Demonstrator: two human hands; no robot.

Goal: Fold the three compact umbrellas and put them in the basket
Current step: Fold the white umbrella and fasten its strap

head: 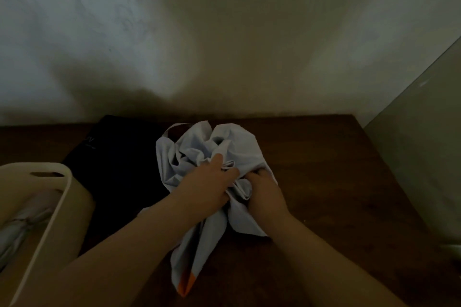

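A pale grey-white compact umbrella (234,142) with an orange edge lies crumpled on the brown table (324,169) in the middle of the view. My left hand (209,182) lies over its gathered fabric, fingers pressing into the folds. My right hand (264,194) grips the bunched fabric just to the right, its fingers curled into the cloth. A black umbrella (119,162) lies flat to the left. A cream basket (62,197) stands at the lower left, with a folded pale umbrella (22,224) inside.
A pale wall rises directly behind the table. At the right a grey-green panel (419,144) borders the table's edge. The scene is dim.
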